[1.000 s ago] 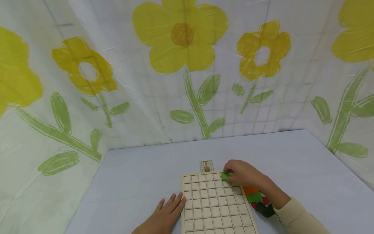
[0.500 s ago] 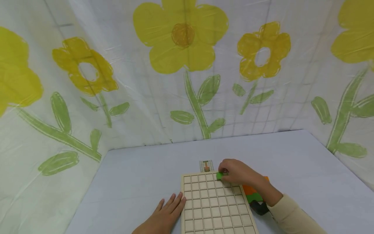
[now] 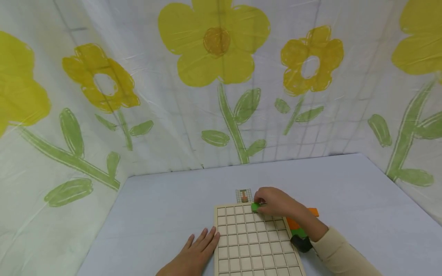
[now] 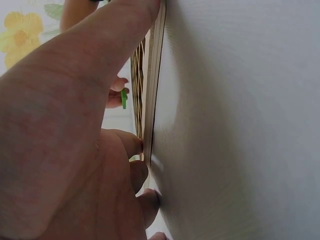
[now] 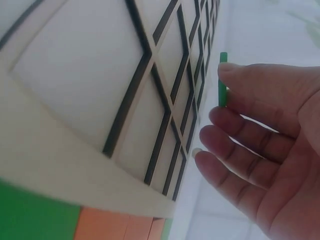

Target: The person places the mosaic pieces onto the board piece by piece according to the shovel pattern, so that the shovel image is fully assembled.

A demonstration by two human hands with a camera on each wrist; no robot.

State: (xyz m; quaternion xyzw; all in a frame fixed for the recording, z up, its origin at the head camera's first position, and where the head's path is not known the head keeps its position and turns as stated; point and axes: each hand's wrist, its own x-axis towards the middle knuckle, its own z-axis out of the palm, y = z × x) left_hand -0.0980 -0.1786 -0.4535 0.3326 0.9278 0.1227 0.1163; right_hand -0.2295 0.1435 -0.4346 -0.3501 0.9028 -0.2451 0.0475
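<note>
Note green tile (image 3: pixel 255 207) pinched between fingertips (image 5: pixel 235 72) of right hand (image 3: pixel 276 202), over far row of gridded board (image 3: pixel 244 251). Steady gridded board with left hand (image 3: pixel 197 251), fingers extended against left edge. For clean seating, align green tile with cell walls (image 5: pixel 133 102) before lowering; avoid tilting.

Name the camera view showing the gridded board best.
The head view: most of the gridded board shows from above, its near end cut off. Right wrist: a close, slanted part. Left wrist: mainly its edge.

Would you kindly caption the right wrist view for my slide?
The right hand pinches a green piece above a gridded board.
</note>
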